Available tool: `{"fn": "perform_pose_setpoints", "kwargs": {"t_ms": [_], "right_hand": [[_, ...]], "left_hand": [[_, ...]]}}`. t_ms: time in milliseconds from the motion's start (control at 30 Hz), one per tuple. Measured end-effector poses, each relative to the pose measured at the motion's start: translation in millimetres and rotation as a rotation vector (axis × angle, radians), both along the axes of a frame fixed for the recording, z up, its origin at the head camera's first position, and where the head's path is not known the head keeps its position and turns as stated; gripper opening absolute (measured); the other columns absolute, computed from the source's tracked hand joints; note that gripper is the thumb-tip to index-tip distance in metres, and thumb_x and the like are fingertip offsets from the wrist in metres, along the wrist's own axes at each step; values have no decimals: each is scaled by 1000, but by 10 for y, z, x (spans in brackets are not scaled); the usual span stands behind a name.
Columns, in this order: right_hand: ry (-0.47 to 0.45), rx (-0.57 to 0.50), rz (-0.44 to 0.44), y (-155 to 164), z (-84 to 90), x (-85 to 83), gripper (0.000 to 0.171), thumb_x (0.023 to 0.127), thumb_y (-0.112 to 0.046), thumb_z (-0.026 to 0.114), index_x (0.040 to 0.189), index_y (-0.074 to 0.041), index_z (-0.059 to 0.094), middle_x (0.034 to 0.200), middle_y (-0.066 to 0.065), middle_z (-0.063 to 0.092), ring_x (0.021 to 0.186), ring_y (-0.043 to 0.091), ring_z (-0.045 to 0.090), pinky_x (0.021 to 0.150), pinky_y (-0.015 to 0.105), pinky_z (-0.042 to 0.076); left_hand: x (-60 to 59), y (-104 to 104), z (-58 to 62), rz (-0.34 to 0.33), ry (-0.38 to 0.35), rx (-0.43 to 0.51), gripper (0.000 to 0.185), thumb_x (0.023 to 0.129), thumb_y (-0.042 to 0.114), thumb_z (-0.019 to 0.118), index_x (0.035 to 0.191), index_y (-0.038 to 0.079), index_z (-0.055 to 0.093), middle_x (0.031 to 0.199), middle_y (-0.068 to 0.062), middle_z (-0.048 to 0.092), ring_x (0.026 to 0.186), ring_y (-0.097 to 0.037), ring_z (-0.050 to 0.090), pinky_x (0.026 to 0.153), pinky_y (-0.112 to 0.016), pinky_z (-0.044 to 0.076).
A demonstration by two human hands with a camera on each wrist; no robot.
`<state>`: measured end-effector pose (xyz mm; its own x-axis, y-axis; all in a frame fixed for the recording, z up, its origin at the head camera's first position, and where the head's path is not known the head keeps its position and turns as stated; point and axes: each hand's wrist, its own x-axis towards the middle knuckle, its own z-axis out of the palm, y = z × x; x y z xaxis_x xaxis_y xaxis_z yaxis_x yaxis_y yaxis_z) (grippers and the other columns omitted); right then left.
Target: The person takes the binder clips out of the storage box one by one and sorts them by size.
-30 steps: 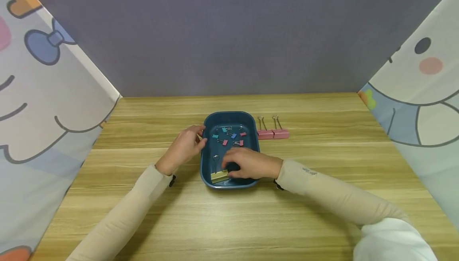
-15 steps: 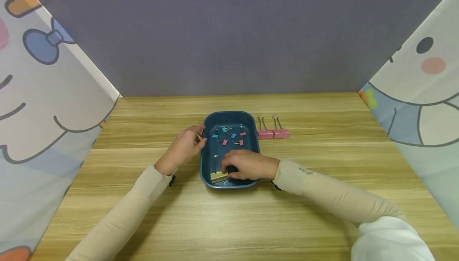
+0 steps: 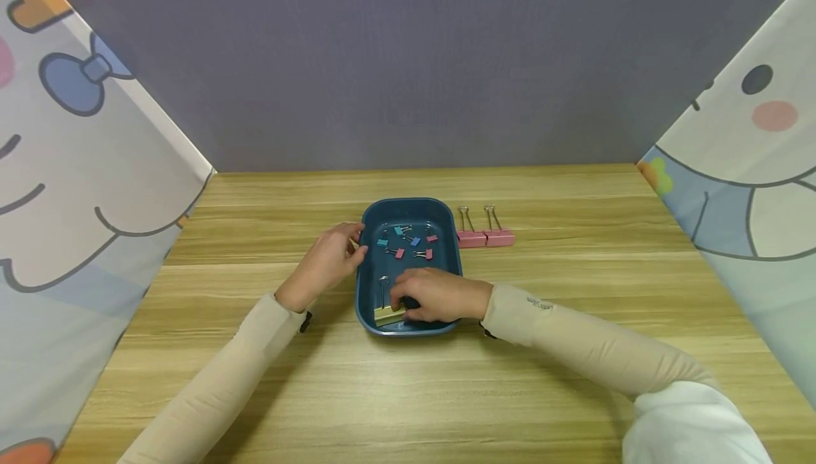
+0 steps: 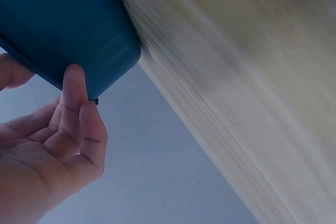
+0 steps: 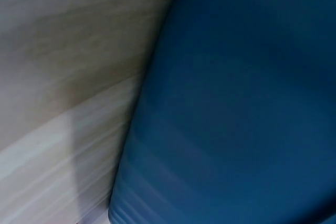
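Observation:
In the head view, a dark blue tray (image 3: pixel 411 332) stands on the table. My right hand (image 3: pixel 440 294) reaches into its near end, with curled fingers and thumb at the right end of a gold binder clip (image 3: pixel 387 316). The palm hides what lies beneath it. My left hand (image 3: pixel 326 260) rests at the tray's left side; in the left wrist view its fingertips (image 4: pixel 74 74) touch the outer wall below the rim. Several small binder clips lie in the tray's far half, among them a blue clip (image 3: pixel 416 241), a pink clip (image 3: pixel 428 254) and a teal clip (image 3: pixel 382 242).
Two large pink binder clips (image 3: pixel 499 238) lie side by side against the tray's right side, handles pointing away. A grey panel (image 3: pixel 408 60) closes off the back of the wooden table (image 3: pixel 255 209). The right wrist view shows mostly the tray's outer wall (image 5: pixel 226 119).
My right hand has shifted slightly left and toward me over the gold binder clip. My left hand and the tray have stayed in place.

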<state>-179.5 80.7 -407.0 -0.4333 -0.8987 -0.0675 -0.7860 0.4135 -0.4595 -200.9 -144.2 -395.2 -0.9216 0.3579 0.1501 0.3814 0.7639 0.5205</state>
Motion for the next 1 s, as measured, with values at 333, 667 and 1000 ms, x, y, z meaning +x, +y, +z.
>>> {"fn": "perform_pose_setpoints", "kwargs": {"t_ms": [333, 667, 1000], "right_hand": [[-2, -22, 3, -33, 2, 15, 15, 84, -11, 72, 98, -14, 67, 95, -6, 60, 91, 10, 54, 83, 24, 45], [-5, -72, -21, -48, -36, 5, 15, 81, -9, 71, 95, -13, 65, 92, -3, 58, 84, 12, 53, 74, 21, 45], [48, -152, -83, 93, 48, -13, 14, 80, -9, 68, 91, -15, 65, 90, -4, 56, 79, 14, 52, 68, 22, 44]], "left_hand": [[1, 12, 11, 14, -26, 4, 42, 88, 8, 65, 125, -7, 53, 98, -14, 62, 75, -18, 59, 58, -28, 49], [-2, 23, 19, 19, -44, -2, 42, 88, 9, 64, 126, -7, 53, 99, -14, 61, 76, -18, 59, 57, -27, 49], [6, 20, 18, 23, -30, 7, 42, 87, 8, 65, 124, -8, 53, 96, -11, 60, 75, -18, 59, 58, -27, 50]]}}
